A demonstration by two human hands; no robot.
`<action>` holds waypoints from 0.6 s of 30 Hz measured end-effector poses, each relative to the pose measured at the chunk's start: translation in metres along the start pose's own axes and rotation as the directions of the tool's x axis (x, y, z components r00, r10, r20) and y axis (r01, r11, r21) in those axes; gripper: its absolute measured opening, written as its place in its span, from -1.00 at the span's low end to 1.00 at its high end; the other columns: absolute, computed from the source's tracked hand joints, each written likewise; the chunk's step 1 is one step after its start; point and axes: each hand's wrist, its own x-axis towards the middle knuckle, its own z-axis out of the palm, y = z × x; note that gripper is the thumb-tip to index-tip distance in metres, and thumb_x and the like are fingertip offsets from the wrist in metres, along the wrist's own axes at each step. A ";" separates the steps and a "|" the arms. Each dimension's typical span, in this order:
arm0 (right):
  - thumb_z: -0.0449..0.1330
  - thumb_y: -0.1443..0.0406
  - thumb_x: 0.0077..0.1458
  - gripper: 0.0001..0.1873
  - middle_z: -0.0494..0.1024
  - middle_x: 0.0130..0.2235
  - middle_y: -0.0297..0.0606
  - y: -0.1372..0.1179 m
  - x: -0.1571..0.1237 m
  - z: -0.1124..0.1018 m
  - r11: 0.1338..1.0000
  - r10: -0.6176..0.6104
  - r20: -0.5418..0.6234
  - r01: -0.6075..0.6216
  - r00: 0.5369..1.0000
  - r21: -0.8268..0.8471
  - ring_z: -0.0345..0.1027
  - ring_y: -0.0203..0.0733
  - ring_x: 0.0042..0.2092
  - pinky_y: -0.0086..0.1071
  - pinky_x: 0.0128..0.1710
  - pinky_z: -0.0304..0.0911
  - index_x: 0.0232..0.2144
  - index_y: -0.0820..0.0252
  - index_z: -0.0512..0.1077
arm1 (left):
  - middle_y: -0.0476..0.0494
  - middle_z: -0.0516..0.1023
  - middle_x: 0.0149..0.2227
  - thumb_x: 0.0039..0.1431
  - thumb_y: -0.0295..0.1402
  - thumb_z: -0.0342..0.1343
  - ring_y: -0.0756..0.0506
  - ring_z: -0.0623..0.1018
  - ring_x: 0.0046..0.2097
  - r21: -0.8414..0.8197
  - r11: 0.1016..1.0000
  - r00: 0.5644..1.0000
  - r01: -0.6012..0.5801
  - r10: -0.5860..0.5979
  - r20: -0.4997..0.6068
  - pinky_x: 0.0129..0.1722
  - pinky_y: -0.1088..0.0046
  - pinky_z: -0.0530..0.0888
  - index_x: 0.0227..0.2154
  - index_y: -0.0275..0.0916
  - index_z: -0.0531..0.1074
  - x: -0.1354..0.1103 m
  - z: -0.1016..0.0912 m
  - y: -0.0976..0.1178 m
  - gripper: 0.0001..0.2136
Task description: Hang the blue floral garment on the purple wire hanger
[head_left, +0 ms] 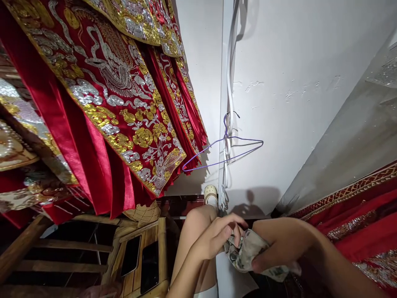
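Both my hands meet low in the view over my bare leg (194, 236). My right hand (281, 244) is closed round a bunched piece of pale patterned cloth (248, 250). My left hand (217, 236) pinches the same cloth from the left, fingers curled onto its edge. Part of the cloth hangs below my right hand.
Red garments with gold and silver embroidery (118, 95) hang at the left. A purple wire hanger (223, 155) hangs on the white wall beside white cords (229, 82). A wooden chair (145, 252) holds two dark phones (139, 260). More red embroidered fabric (356, 215) lies at right.
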 end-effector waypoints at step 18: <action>0.13 0.38 -0.02 -0.29 0.60 -0.25 -0.23 0.012 0.027 -0.098 0.904 0.009 -0.782 -0.340 0.623 -0.261 0.32 -0.19 -0.40 -0.41 -0.38 0.18 0.24 0.18 0.37 | -0.10 0.55 -0.28 0.29 -0.21 0.06 -0.13 0.47 -0.23 0.560 0.772 0.952 0.303 -0.224 -0.206 -0.13 0.38 0.44 -0.27 -0.26 0.47 -0.019 -0.040 -0.041 -0.78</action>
